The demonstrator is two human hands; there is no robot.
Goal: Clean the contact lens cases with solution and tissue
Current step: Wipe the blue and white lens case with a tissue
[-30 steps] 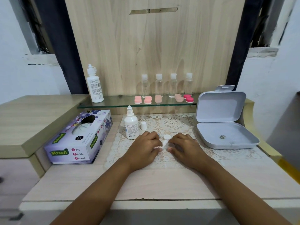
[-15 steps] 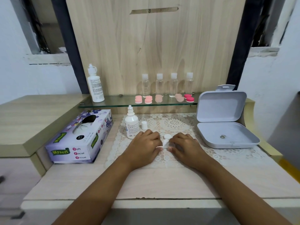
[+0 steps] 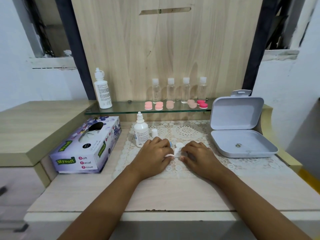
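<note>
On the lace mat (image 3: 188, 130), my left hand (image 3: 154, 155) and my right hand (image 3: 199, 157) rest knuckles up, fingertips nearly meeting. Pinched in my left fingers is a small wad of white tissue (image 3: 169, 155), pressed against a white contact lens case (image 3: 178, 148). My right fingers hold the near end of that case; its round far well shows between the hands. A blue cap edge (image 3: 170, 144) peeks out beside my left knuckles. The small solution bottle (image 3: 141, 134) stands uncapped just behind my left hand, its white cap (image 3: 154, 132) beside it.
A purple tissue box (image 3: 86, 146) lies at the left. An open grey plastic box (image 3: 242, 144) sits at the right. The glass shelf (image 3: 128, 108) behind carries a larger white bottle (image 3: 103, 90), several clear bottles (image 3: 170, 90) and several pink lens cases (image 3: 159, 105).
Both hands stay in place on the case and tissue with only small finger motion. The blue cap edge now shows beside my left hand.
</note>
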